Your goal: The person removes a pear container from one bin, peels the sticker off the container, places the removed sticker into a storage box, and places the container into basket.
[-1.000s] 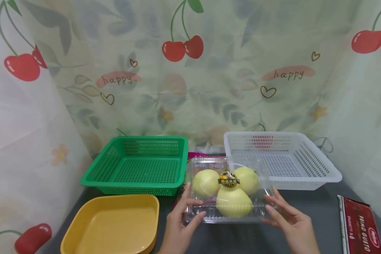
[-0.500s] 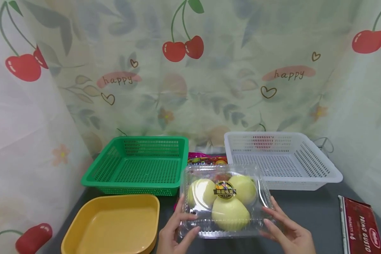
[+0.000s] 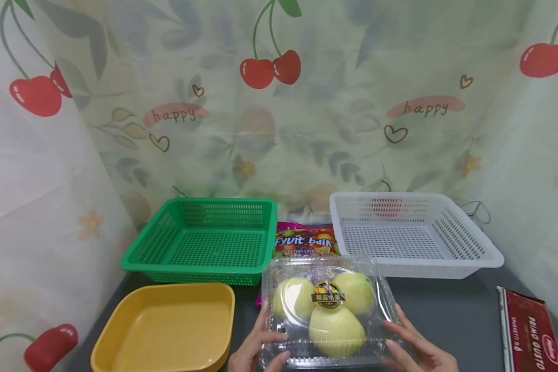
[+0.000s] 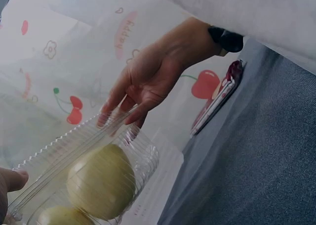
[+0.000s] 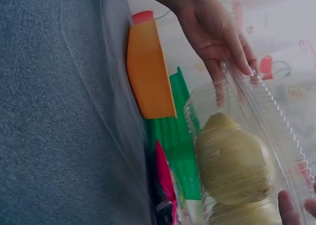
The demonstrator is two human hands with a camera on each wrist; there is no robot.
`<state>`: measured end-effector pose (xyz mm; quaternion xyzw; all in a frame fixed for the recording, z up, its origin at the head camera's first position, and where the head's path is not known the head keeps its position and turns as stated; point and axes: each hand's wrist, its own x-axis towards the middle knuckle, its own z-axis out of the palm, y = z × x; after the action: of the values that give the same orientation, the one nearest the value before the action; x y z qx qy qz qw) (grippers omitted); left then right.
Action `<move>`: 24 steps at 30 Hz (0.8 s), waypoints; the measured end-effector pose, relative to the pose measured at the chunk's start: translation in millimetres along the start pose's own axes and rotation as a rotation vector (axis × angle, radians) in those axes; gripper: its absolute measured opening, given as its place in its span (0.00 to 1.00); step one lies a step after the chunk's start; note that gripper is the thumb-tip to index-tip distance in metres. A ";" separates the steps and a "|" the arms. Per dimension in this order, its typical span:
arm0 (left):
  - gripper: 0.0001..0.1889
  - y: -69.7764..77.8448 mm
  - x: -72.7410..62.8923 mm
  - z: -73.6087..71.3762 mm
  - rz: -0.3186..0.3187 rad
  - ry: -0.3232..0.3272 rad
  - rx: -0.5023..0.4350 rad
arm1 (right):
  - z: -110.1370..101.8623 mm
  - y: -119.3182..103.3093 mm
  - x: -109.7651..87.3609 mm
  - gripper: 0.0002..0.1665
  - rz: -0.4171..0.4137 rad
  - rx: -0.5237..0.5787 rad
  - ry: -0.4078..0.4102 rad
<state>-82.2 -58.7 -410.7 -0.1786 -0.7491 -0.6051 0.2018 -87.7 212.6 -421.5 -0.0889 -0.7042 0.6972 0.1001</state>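
A clear plastic clamshell box holds three pale yellow-green pears, with a black and gold label on its lid. My left hand grips its left side near the front corner, thumb on the near edge. The right side is pinched between the thumb and fingers of my right hand. Both wrist views show the box raised off the dark table; in the left wrist view the right hand grips the rim, and the left hand does likewise in the right wrist view.
A green basket stands back left, a white basket back right. In front of the green one is a yellow tub. A candy bag lies behind the box, partly covered. A red spaghetti packet lies far right.
Both hands have brought the box down the head view, towards me and slightly left. More of the candy bag behind it now shows. The baskets and tub stay where they were.
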 end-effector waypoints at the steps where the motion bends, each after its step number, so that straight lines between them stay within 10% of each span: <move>1: 0.16 -0.8 -0.1 0.1 0.014 0.002 0.000 | -0.1 1.0 -0.9 0.29 -0.002 0.002 -0.004; 13: 0.16 -21.9 -12.9 -3.6 -0.004 -0.028 0.007 | -2.5 22.4 -8.7 0.23 -0.096 -0.178 -0.060; 20: 0.10 -41.2 -15.2 -14.2 -0.191 -0.226 0.129 | -1.5 33.6 -6.3 0.20 -0.171 -0.486 -0.063; 24: 0.12 -60.6 -16.6 -20.3 -0.143 -0.324 0.092 | -2.8 42.7 -5.0 0.18 -0.215 -0.566 -0.070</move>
<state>-97.2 -91.3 -466.1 -0.2107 -0.8094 -0.5464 0.0431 -82.7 214.6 -464.2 -0.0141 -0.8790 0.4612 0.1203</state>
